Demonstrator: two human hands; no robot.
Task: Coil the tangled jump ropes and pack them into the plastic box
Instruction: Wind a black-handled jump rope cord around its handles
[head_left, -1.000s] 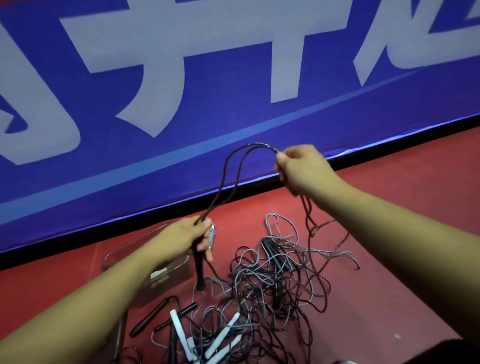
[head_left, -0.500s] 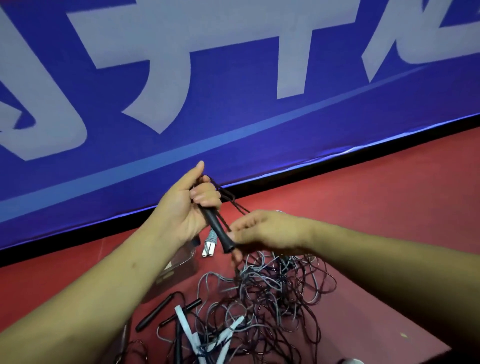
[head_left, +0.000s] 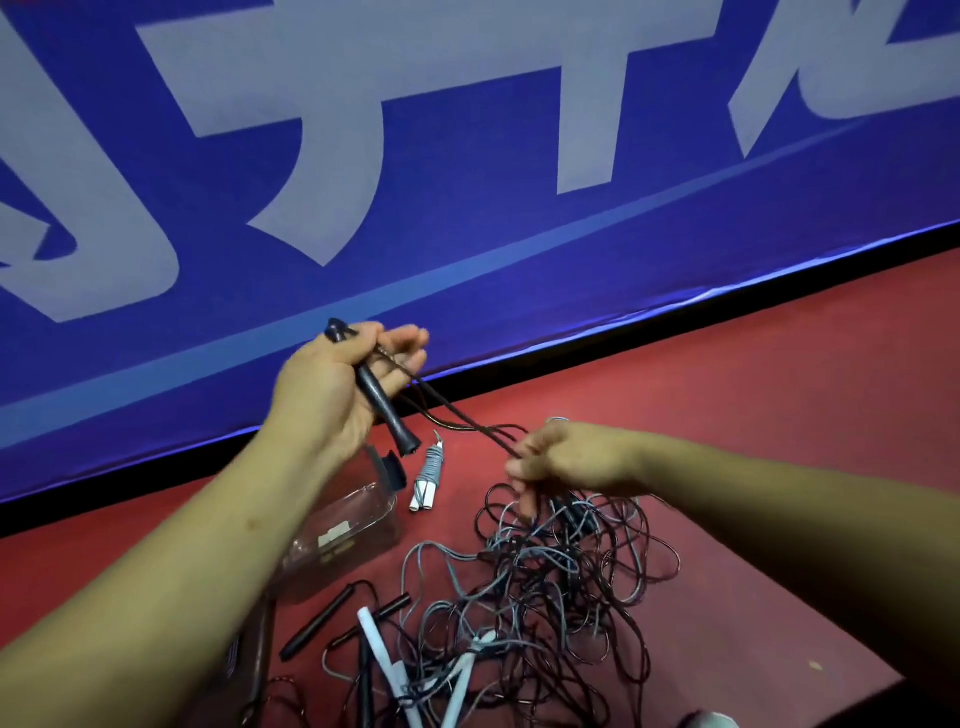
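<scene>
Cord (head_left: 457, 418) slants down and right from the black handle (head_left: 382, 402) gripped in the left hand (head_left: 332, 384) to the right hand (head_left: 566, 460) pinching it (tangle (head_left: 561, 571) just below).

Banner (head_left: 467, 296) characters cropped; none legible

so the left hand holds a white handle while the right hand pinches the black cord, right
Not quite. The handle in the left hand is black, not white, as the head view shows. The right hand does pinch the black cord.
</scene>
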